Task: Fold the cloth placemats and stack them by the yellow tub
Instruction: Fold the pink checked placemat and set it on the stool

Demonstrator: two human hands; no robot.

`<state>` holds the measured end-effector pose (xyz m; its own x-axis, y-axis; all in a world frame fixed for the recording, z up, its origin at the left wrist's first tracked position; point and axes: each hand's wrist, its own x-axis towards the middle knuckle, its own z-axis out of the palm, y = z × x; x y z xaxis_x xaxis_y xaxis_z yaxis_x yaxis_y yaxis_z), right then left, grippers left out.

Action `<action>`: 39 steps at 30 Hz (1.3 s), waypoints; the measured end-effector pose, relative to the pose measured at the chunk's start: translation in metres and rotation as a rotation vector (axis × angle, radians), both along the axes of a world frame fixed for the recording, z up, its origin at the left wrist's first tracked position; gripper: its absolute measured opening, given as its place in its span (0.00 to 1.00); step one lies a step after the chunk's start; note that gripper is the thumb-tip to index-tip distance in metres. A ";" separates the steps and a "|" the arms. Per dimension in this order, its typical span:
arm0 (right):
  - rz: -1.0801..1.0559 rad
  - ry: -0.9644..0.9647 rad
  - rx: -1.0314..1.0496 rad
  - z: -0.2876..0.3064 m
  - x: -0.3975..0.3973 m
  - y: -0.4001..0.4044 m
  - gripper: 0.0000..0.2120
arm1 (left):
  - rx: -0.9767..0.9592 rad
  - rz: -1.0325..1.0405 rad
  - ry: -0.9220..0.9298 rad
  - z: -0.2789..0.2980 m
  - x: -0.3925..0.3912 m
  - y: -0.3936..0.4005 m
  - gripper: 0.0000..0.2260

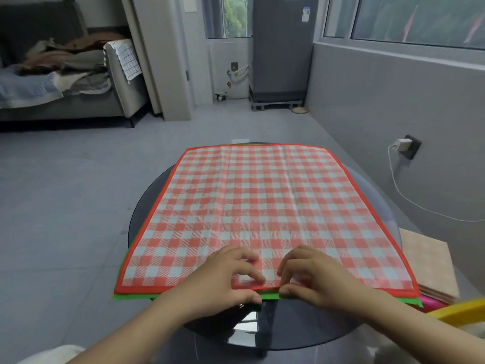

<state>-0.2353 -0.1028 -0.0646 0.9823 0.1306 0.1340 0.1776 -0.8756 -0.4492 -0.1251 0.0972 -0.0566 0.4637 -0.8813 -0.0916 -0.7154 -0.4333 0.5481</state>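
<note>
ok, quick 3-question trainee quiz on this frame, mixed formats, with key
1. True or false: the red checked placemat is already folded in half.
2. Which edge of it do the left hand and right hand pinch? A) far B) near C) right side
3. Fill in: the strip showing under its near edge, from a green-edged placemat below, is ____.

Key: 1 false, it lies spread flat on the round glass table. 2 B. 3 green.
</note>
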 end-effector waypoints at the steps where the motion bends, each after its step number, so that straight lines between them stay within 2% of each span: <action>1: -0.019 0.011 -0.004 0.001 0.000 0.000 0.17 | 0.001 0.006 0.001 0.001 0.000 0.000 0.13; 4: -0.088 0.028 -0.041 0.005 0.000 0.003 0.20 | 0.001 0.051 -0.006 0.007 0.000 -0.001 0.11; 8: -0.184 0.001 -0.164 0.016 0.001 0.007 0.10 | -0.003 0.135 0.000 0.023 0.003 -0.004 0.08; 14: -0.285 -0.077 -0.289 0.042 0.009 0.009 0.13 | 0.050 0.189 -0.324 0.050 0.008 -0.014 0.13; 20: -0.207 -0.022 -0.320 0.099 0.013 -0.002 0.10 | 0.080 0.107 -0.341 0.091 0.015 -0.019 0.11; 25: -0.261 -0.180 -0.343 0.118 0.038 -0.017 0.08 | -0.004 0.211 -0.557 0.109 0.039 -0.029 0.13; 32: -0.337 -0.291 -0.210 0.090 0.101 -0.056 0.06 | -0.267 0.285 -0.657 0.082 0.094 -0.054 0.07; 39: -0.426 -0.264 -0.094 0.045 0.131 -0.068 0.06 | -0.198 0.374 -0.631 0.040 0.106 -0.067 0.17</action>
